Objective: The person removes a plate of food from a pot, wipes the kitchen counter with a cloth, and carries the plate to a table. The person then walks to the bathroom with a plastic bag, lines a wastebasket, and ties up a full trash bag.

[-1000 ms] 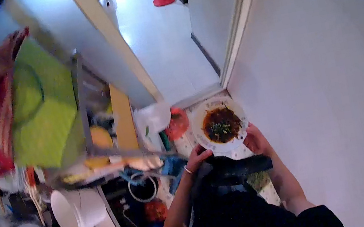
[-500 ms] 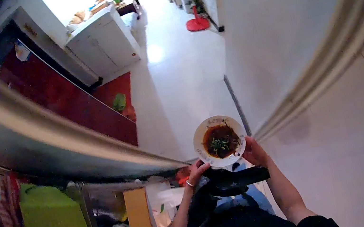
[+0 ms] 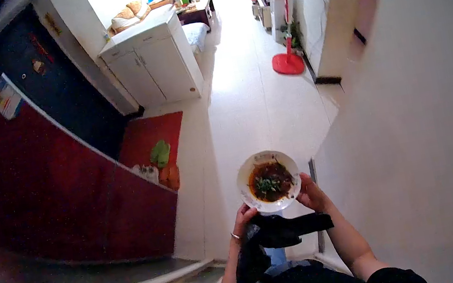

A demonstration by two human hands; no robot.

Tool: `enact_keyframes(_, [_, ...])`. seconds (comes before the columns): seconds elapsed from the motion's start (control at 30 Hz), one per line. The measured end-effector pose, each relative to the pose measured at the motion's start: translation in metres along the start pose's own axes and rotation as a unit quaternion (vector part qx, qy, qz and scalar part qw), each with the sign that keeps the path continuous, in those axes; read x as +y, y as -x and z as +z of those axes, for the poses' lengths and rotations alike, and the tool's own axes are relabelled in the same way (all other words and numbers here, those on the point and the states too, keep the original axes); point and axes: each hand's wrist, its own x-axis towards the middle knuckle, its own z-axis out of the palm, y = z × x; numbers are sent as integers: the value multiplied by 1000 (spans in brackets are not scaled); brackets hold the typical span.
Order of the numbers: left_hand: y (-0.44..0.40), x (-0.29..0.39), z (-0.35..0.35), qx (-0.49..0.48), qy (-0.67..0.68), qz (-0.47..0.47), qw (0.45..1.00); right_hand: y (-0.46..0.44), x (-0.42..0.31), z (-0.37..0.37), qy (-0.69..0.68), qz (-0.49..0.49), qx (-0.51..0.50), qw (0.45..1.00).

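Observation:
A white bowl (image 3: 252, 199) with a patterned rim is held out in front of me, roughly level. Inside it lies dark reddish-brown food (image 3: 272, 180) in sauce, topped with chopped green herbs. My left hand (image 3: 244, 217) grips the bowl's near left edge, and a bracelet circles that wrist. On the right side, my right hand (image 3: 311, 193) is closed on the rim. Fingers under the bowl are hidden. Black cloth (image 3: 277, 232) hangs just below the bowl, between my forearms.
A dark red panel (image 3: 66, 186) stands at left, before a dark door (image 3: 40, 65). Green slippers (image 3: 161, 153) lie on a red mat (image 3: 176, 126). Ahead are a white cabinet (image 3: 153, 64), a red standing fan (image 3: 288, 65), a low table (image 3: 204, 8) and sofas (image 3: 128, 17). A white wall (image 3: 418, 139) runs along the right.
I have moved forward through the doorway with the bowl in both hands. The shelves at lower left have left view, and the cabinet, fan and mat show more fully.

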Motion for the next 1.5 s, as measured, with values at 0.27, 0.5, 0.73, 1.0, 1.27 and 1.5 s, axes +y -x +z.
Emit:
enact_keyframes(0.27, [-165,139,-11,23,73,47,996,-190,-108,-2,-12,21,-7,1000])
enact_keyframes(0.5, [-330,213,-63,22,19,31,999,-352,-192,0,-25,-1,-50,998])
enact_keyframes(0.73, [-496,280,-120,41,-41,33,998,-530,-281,-5,19,33,-44,998])
enact_keyframes(1.0, [-703,358,-179,43,30,83,995,-745,-369,-23,6,2,-44,999])
enact_keyframes(1.27, [-917,428,-247,13,55,36,998,-942,-459,-41,45,-34,-14,998])
enact_keyframes(1.5, [-1097,496,-313,-1,43,30,999,-1115,-529,-54,32,-64,3,997])
